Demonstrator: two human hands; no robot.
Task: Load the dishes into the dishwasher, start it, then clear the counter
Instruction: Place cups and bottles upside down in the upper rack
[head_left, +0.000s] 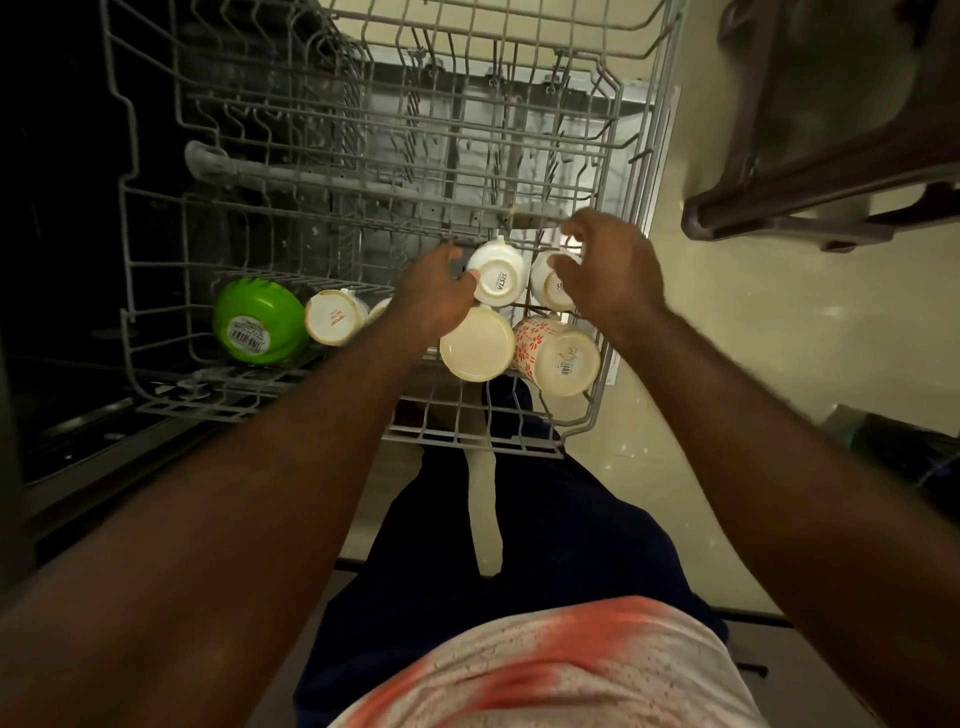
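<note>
Gently, the white cup (496, 278) gripped by the left hand (436, 296) and the second cup (551, 287) gripped by the right hand (613, 270) should be set upside down, apart, on the rack (475, 441).

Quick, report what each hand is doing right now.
The left hand grips the upturned white cup.
The right hand has its fingers curled round the neighbouring cup.
</note>
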